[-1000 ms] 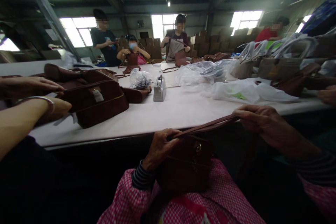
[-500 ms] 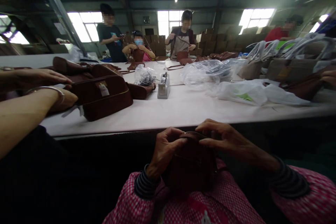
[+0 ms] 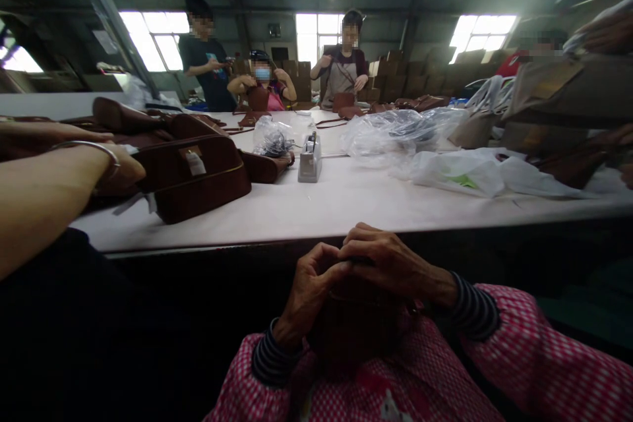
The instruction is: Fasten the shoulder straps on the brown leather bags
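Note:
A small dark brown leather bag rests on my lap, below the table's front edge. My left hand grips its top left side. My right hand lies over its top, fingers curled, touching my left hand. Both hands hide the bag's upper edge and its strap. My sleeves are pink checked with striped cuffs.
The white table holds brown bags, a grey tape dispenser and clear plastic bags. A co-worker's arm with a bracelet reaches in at left. Several people work at the far end. Tan bags stand at right.
My right hand, which held the strap stretched out to the right, has come in over the bag's top and now meets my left hand. The strap is out of sight.

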A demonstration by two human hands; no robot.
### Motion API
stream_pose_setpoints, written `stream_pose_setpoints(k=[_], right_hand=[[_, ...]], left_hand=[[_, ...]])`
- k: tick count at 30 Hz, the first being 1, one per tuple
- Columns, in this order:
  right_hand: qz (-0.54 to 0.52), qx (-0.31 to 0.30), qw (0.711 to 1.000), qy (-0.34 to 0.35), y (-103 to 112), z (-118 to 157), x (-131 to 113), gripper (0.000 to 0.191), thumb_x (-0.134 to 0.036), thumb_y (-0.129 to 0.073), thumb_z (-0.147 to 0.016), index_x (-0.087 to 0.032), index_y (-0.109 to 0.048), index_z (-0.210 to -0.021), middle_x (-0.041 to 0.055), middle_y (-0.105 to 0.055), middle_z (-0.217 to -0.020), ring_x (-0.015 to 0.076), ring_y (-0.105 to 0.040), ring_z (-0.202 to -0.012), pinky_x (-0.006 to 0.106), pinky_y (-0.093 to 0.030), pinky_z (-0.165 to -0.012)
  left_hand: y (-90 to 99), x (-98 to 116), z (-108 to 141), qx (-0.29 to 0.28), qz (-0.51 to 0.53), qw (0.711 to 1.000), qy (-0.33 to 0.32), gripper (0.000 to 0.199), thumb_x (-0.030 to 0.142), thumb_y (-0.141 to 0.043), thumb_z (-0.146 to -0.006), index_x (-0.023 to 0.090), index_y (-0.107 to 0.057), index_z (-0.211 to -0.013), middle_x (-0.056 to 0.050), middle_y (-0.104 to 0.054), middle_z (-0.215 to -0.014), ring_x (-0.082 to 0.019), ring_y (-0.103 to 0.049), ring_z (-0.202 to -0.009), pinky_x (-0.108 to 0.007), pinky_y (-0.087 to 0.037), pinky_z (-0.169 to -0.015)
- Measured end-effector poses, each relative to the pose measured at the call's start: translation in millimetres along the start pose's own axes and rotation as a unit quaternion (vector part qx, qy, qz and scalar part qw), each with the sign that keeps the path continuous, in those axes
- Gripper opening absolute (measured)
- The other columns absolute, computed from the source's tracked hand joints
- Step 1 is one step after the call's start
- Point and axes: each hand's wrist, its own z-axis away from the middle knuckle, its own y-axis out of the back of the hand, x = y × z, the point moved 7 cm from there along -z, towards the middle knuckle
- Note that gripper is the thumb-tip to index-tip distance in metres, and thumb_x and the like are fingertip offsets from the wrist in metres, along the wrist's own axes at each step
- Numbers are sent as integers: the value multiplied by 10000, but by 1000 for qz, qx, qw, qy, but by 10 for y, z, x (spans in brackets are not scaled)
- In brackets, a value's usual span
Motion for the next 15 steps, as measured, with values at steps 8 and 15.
stream_pose_setpoints(k=[8,15], right_hand=[[159,-200,966,43,125,-255,-165,74,-133,-663,-980,-152,-699,-1041,49,-719,-950,179,-601,-830,295,-408,-706],[173,-70,977,105,184,-159,-246,41,-184,-582,-1019,-191,-612,-1047,55,-641,-932,193,-534,-759,316,-373,-618]], left_hand=[[-129,57,-23,-52,-44,996,-58,227,202,-786,-854,180,-694,-1060,-27,-715,-1054,-209,-638,-1028,-303,-485,-926],[-163,412,-98,-105,-38,992,-55,190,176,-746,-841,160,-716,-1027,-45,-710,-1037,-229,-632,-1015,-317,-486,-916]])
